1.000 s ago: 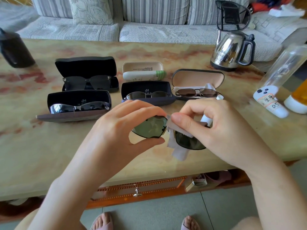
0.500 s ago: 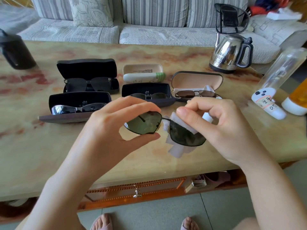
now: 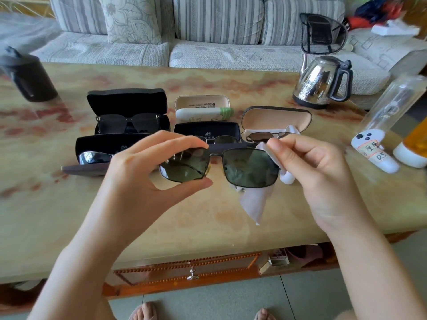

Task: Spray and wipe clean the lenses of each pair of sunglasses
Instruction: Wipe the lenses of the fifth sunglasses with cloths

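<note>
one marbled table [image 3: 69, 215] carries four open cases [image 3: 128, 107], each with a pair inside, spread from ten to one o'clock beyond the hands. none shows whether it has been cleaned. the green-lensed sunglasses [image 3: 249, 168], held above the table's middle, look mid-wipe, so most of the job probably remains. the left hand [image 3: 138, 181], at nine o'clock of them, pinches one lens between the thumb below and fingers above. the right hand [image 3: 318, 172], at three o'clock, pinches a white cloth [image 3: 254, 204] round the other lens's outer edge.

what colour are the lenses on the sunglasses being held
Dark green, in a thin dark metal frame; the sunglasses show best in the head view.
</note>
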Demonstrator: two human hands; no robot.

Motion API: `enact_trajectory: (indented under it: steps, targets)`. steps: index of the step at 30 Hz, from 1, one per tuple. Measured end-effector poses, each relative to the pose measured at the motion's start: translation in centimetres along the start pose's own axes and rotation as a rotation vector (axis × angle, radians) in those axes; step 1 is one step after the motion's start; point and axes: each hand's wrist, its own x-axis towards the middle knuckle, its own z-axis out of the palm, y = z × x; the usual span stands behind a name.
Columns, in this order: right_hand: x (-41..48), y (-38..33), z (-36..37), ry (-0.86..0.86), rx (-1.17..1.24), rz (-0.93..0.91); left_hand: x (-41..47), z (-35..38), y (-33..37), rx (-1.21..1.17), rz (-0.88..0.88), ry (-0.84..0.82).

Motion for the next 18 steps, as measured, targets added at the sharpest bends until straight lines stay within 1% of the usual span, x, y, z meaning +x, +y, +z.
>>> enact_trajectory:
  steps: [2, 5, 8, 11, 13, 16, 18]
  targets:
    - [0.3, 0.3, 0.2, 0.094, 0.066, 0.061, 0.0, 0.0, -0.1, -0.006, -0.003, 0.005]
    - [1.1, 1.4, -0.2, 0.262, 0.199, 0.216, 0.0, -0.3, -0.3, -0.034, -0.025, 0.024]
    - [1.8, 2.4, -1.0, 0.351, 0.129, 0.249, -0.1, -0.5, -0.5, -0.054, -0.053, 0.033]
    - [2.0, 3.2, -1.3, 0.354, 0.002, 0.235, -0.1, -0.8, -0.8, -0.077, -0.096, 0.064]
    - [2.1, 3.7, -1.1, 0.315, -0.139, 0.239, -0.1, -1.2, -0.9, -0.108, -0.134, 0.106]
    - [1.9, 4.6, -0.1, 0.162, -0.359, 0.262, -0.1, -1.8, -1.0, -0.122, -0.147, 0.149]
    - [1.7, 4.7, 0.6, 0.072, -0.445, 0.284, -0.1, -2.1, -1.1, -0.133, -0.156, 0.173]
